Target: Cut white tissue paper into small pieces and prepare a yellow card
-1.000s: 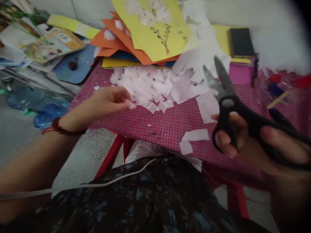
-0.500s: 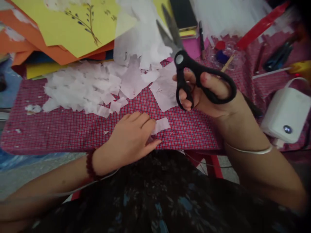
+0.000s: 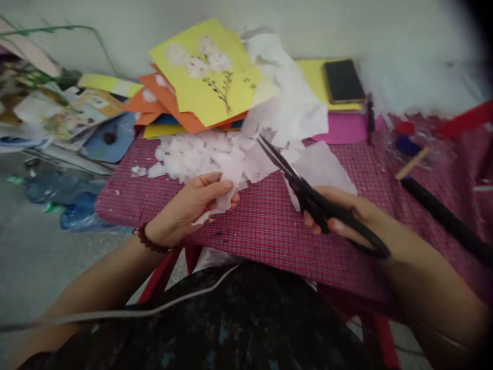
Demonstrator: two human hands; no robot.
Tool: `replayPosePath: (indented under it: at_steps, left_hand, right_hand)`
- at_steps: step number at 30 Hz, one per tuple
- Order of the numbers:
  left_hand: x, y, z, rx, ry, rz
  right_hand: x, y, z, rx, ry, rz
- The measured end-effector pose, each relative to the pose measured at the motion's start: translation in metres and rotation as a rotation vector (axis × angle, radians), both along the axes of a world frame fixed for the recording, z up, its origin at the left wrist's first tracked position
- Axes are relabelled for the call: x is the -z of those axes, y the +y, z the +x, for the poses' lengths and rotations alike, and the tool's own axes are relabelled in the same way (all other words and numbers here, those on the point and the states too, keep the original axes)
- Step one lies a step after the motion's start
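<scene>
Between the thumb and fingers of my left hand (image 3: 188, 205) is a thin piece of white tissue paper (image 3: 225, 198), held above the table's front part. My right hand (image 3: 346, 210) grips black-handled scissors (image 3: 308, 195), fingers through the loops. The blades point up and left, nearly together, and touch nothing I can make out. Behind my left hand lies a heap of small white paper pieces (image 3: 188, 154). A larger sheet of white paper (image 3: 323, 167) lies flat behind the scissors.
A yellow card with a painted branch and white blossoms (image 3: 208, 77) tops a stack of orange cards. A black phone-like object (image 3: 344, 82) lies at the back. A dark rod (image 3: 442, 216) is at the right. Plastic bottles (image 3: 54, 186) lie on the floor at left.
My left hand has lifted off the tablecloth with paper in its fingers. The scissors have come lower, their blades closer together. The view has tilted up and swung left.
</scene>
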State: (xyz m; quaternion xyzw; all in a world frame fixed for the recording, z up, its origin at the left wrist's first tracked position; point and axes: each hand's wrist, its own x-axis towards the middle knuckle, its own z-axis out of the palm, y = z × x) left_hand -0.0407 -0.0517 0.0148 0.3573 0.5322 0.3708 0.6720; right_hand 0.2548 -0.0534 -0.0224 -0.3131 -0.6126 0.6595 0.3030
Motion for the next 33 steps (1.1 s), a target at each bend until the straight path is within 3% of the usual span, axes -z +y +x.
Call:
replayPosePath:
  at_steps: [6,13,19,28,33]
  left_hand:
    - [0.002,-0.024,-0.043,-0.126,0.004,0.04]
    - [0.007,-0.032,-0.076,-0.059,0.132,0.093]
    - [0.014,-0.031,-0.092,0.099,0.166,0.088]
    - [0.02,-0.023,-0.105,0.111,0.213,0.13]
    - [0.015,-0.02,-0.106,0.145,0.245,0.141]
  right_hand:
    - [-0.011,-0.011,-0.029,-0.126,-0.275,0.019]
    - [-0.032,-0.003,-0.077,-0.251,-0.39,0.04]
    - [-0.035,0.005,-0.107,-0.316,-0.432,0.029]
    - [-0.037,0.009,-0.124,-0.312,-0.412,-0.032]
    - [-0.032,0.01,-0.122,-0.31,-0.412,-0.056]
